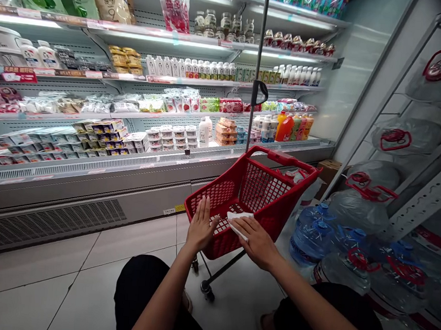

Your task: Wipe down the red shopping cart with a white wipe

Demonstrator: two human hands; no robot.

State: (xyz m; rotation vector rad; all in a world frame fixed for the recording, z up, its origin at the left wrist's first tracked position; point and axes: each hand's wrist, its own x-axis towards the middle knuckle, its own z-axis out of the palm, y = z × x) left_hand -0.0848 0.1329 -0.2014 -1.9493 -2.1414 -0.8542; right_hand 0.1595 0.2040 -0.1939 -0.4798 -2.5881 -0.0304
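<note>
The red cart [273, 217] stood at twelve o'clock, seemingly mid-wipe, a white cloth [240, 216] held under the right hand [258, 241] at its six and the flat, apparently empty left hand [200, 227] at eight, while the next stroke seemed to call for even pressure

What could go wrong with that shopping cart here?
The red shopping cart stands on casters, so it might roll if pushed. It could then bump the blue water jugs close by. The white cloth under the right hand might also catch in the cart's holes.
</note>
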